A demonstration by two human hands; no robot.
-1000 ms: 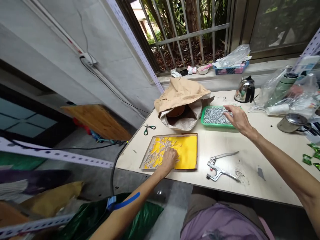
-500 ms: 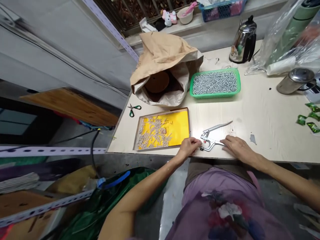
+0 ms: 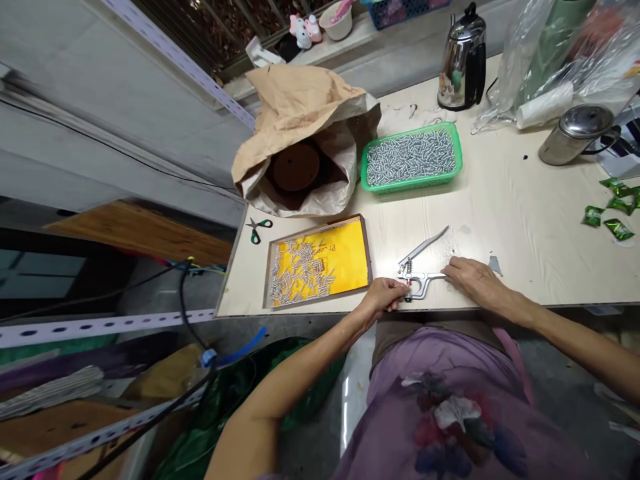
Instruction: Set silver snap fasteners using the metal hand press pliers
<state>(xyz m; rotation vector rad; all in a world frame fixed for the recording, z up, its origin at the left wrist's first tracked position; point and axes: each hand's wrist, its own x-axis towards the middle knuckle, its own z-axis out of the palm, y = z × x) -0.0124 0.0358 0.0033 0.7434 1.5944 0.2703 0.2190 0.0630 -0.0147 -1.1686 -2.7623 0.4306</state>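
Silver snap-fastener pliers (image 3: 423, 285) lie near the front edge of the table, the upper handle angled away from the lower one. My right hand (image 3: 473, 279) has its fingers closed on the end of the lower handle. At the jaws, which have a red tip and a dark base, my left hand (image 3: 385, 293) is pinched; whatever sits between its fingertips is too small to make out. Just left of that hand is a shallow tray (image 3: 369, 250) with a yellow lining, where many small metal pins (image 3: 303, 270) are scattered.
A green basket (image 3: 459, 160) full of small silver pieces stands behind, beside an open brown paper bag (image 3: 300, 100). Green-handled scissors (image 3: 257, 229) lie at left. Further right are a kettle (image 3: 463, 63), a metal mug (image 3: 570, 137) and green wrapped packets (image 3: 593, 215).
My left hand has moved right, its fingertips now at the jaws. The upper handle stands at a steeper angle. My right hand stays on the lower handle, and the whole view has shifted.
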